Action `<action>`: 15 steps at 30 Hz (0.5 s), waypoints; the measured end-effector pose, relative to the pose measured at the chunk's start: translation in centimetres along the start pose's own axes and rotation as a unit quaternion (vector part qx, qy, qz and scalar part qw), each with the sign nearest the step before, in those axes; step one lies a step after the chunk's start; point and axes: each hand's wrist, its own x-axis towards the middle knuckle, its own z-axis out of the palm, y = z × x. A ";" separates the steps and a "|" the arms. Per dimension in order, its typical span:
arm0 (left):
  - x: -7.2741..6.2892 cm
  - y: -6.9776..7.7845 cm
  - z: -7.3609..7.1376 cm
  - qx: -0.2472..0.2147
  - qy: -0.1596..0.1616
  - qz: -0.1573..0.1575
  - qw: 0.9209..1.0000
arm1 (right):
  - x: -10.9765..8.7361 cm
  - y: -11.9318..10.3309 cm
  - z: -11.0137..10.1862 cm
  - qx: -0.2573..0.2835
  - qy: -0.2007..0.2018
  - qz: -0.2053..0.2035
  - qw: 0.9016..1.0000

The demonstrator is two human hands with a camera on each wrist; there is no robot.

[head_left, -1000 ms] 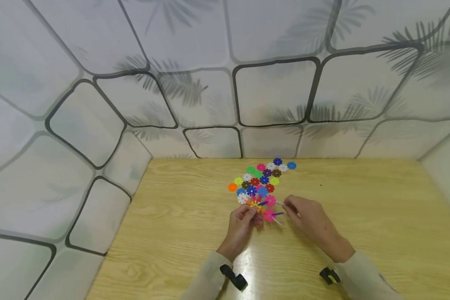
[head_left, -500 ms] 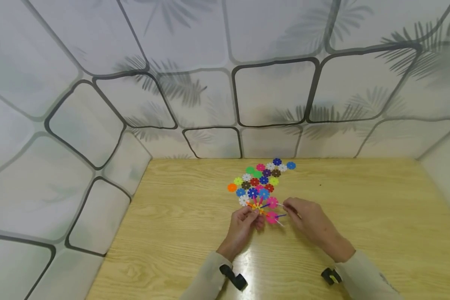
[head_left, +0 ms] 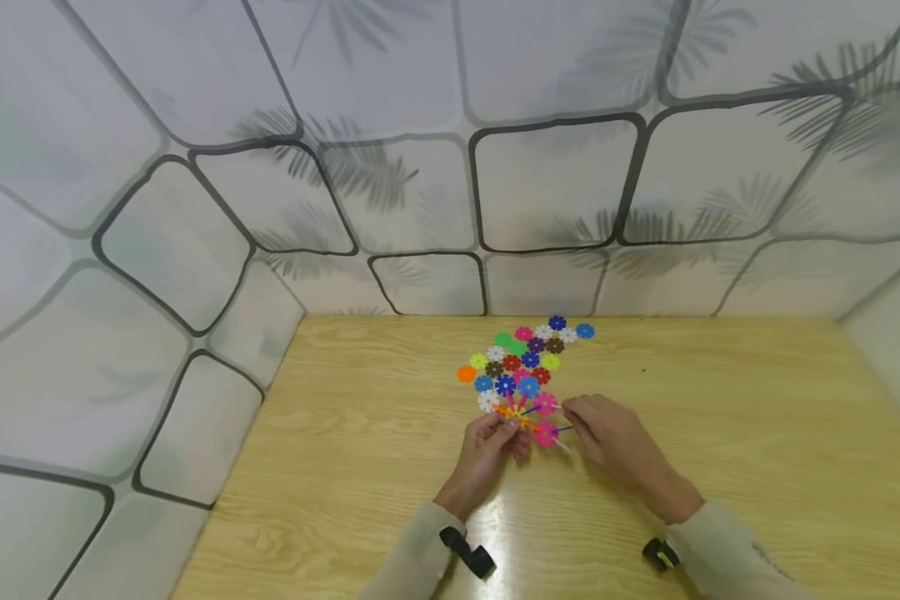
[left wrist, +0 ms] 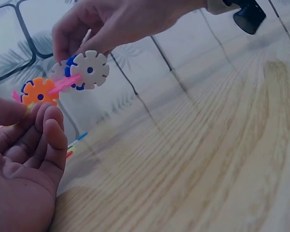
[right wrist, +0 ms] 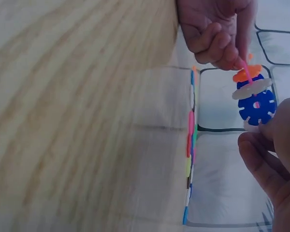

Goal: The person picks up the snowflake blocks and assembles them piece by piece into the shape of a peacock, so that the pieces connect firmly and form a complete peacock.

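Observation:
Fingers of my left hand (head_left: 483,454) pinch a joined cluster of notched plastic snowflake discs, at its yellow disc (head_left: 516,412). Orange, blue and two pink discs (head_left: 545,404) branch out from there. In the left wrist view, an orange disc (left wrist: 33,90) sits close by the left fingertips, and a white disc (left wrist: 90,70) stands out farther along. My right hand (head_left: 615,437) pinches a white disc (right wrist: 251,127) at the cluster's right side, against a blue disc (right wrist: 262,104). Most of that white disc is hidden by the fingers.
Loose discs of many colours lie flat in a patch behind the cluster, among them an orange one (head_left: 467,374) at the left and a blue one (head_left: 585,331) at the back right. The wooden table (head_left: 330,467) meets a patterned wall (head_left: 555,187) behind.
The cluster has shifted slightly right in the left hand. My right hand has come in a little toward it, and less of the white disc shows between fingers and cluster.

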 end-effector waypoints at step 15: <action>0.3 0.0 0.2 -0.018 0.045 0.004 0.999 | 0.4 0.2 -0.6 0.045 0.018 0.004 0.999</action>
